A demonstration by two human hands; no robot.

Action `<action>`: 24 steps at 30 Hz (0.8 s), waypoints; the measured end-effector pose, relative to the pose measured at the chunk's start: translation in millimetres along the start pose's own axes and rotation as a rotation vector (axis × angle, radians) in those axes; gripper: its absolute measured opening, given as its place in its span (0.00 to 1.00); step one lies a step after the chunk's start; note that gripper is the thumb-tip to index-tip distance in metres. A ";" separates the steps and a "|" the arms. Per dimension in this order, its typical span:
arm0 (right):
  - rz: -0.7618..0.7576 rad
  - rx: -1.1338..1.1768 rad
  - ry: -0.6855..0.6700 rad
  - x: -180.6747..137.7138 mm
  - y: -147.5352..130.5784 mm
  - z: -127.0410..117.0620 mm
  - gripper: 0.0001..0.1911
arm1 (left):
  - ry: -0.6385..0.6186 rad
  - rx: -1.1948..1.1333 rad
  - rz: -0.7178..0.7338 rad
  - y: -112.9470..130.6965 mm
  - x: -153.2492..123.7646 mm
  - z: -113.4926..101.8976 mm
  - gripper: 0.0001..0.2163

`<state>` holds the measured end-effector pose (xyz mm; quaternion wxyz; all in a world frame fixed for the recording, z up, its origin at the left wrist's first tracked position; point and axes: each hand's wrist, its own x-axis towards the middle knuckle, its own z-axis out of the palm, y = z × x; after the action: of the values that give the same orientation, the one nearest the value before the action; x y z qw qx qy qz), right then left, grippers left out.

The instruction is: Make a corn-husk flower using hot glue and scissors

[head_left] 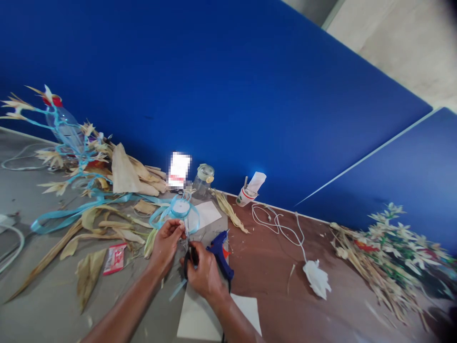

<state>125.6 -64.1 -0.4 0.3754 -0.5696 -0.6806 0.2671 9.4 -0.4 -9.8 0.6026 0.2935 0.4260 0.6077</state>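
Note:
My right hand (206, 270) grips a pair of scissors (194, 256) by the black handles, blades pointing away from me. Close to the blades, my left hand (166, 242) pinches something small and pale between thumb and fingertips; its kind is too small to tell. Just beyond lies a spool of light blue ribbon (179, 207), with loops of ribbon around it. A blue glue gun (220, 257) rests right of my right hand. Under my right forearm is a white sheet of paper (200, 314), and a cut strip of ribbon (177, 290) lies beside it.
Dried corn husks (89, 276) and a red packet (114, 258) lie left. Blue-stemmed husk flowers (59, 157) stand by a plastic bottle (66, 126). Along the blue partition (228, 95) are a glass jar (203, 183) and a paper cup (245, 196). Right are a white cable (282, 224) and white-flowered stems (389, 243).

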 end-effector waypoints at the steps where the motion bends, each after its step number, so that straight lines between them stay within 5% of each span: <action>1: 0.003 -0.006 -0.005 0.2 -0.1 -0.2 0.15 | 0.000 -0.002 -0.001 -0.1 0.1 0.0 0.17; 24: 0.048 0.009 -0.061 -0.3 -1.7 -3.3 0.14 | -0.019 0.114 0.069 1.5 1.6 -4.0 0.14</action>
<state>127.4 -64.9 2.7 0.3505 -0.5759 -0.6766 0.2963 5.0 0.6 -10.7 0.5677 0.3476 0.4435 0.6002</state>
